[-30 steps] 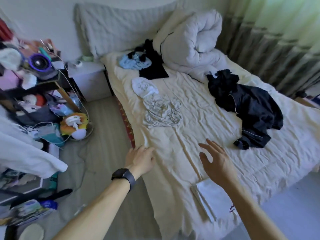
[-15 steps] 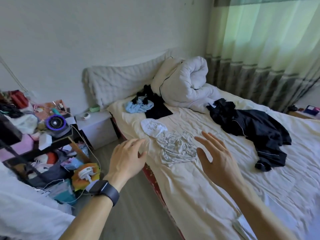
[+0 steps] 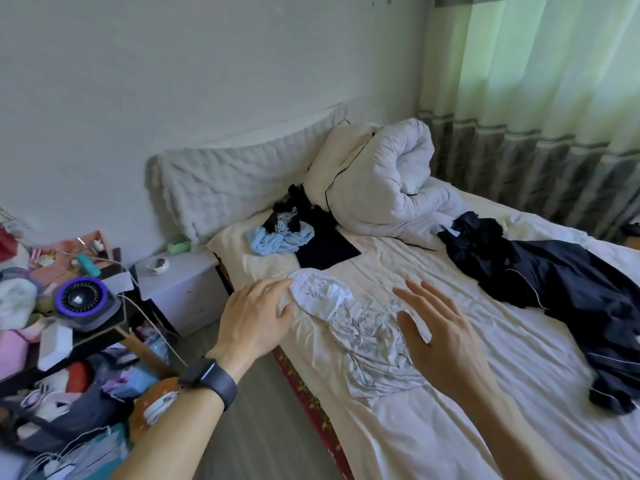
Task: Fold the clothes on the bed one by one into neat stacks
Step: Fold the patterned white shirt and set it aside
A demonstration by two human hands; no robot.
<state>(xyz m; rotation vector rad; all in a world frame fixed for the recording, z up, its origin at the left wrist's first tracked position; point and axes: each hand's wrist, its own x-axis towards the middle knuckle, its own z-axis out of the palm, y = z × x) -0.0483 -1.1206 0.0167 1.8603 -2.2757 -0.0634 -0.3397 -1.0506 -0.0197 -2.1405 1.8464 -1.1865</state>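
A crumpled white patterned garment [image 3: 363,330] lies on the cream bed sheet [image 3: 433,427] near the bed's left edge. My left hand [image 3: 254,317], with a dark watch on its wrist, reaches out with straight fingers whose tips are at the garment's upper left end. To the garment's right my right hand [image 3: 440,334] hovers with spread fingers and holds nothing. A dark navy garment [image 3: 561,289] is heaped on the right. A light blue garment [image 3: 277,239] and black clothes [image 3: 322,244] lie near the pillow.
A rolled white duvet [image 3: 381,178] and a long pillow [image 3: 235,188] fill the head of the bed. A white nightstand [image 3: 180,282] stands to the left of the bed. A cluttered shelf with a purple fan [image 3: 81,301] is at the far left. Green curtains [image 3: 554,98] hang on the right.
The view has lifted and come closer to the head of the bed. Both hands have moved forward from the near sheet to either side of the white garment.
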